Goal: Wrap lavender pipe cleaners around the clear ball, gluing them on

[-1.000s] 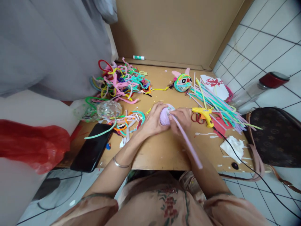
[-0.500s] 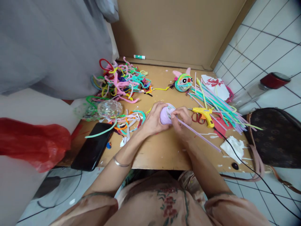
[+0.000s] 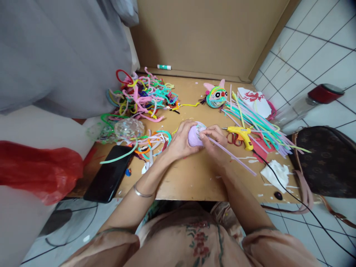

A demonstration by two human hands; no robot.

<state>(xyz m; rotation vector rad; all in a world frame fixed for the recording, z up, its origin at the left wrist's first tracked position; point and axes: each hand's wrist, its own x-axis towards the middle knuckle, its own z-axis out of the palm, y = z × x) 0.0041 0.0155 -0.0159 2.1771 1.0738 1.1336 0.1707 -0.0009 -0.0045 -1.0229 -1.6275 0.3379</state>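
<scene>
My left hand (image 3: 181, 140) is wrapped round a ball (image 3: 194, 137) covered in lilac strands, with a clear patch showing near its top right. My right hand (image 3: 213, 140) pinches a lilac pipe cleaner (image 3: 236, 158) against the right side of the ball. The free end of that pipe cleaner slants down to the right, over my right wrist. Just right of my right hand lies a yellow glue gun (image 3: 241, 136), its nozzle toward the hand.
Around lie tangled pipe cleaners (image 3: 141, 96), a clear textured ball (image 3: 129, 128), a black phone (image 3: 109, 174), a decorated eared ball (image 3: 216, 97), straight pipe cleaners (image 3: 257, 120), a white cloth (image 3: 275, 175), a brown bag (image 3: 325, 161) and a red-lidded bottle (image 3: 300, 107). The glue gun's cord crosses the right edge.
The free end of the lilac pipe cleaner has moved slightly left and up. My right fingers have shifted slightly left along with the ball.
</scene>
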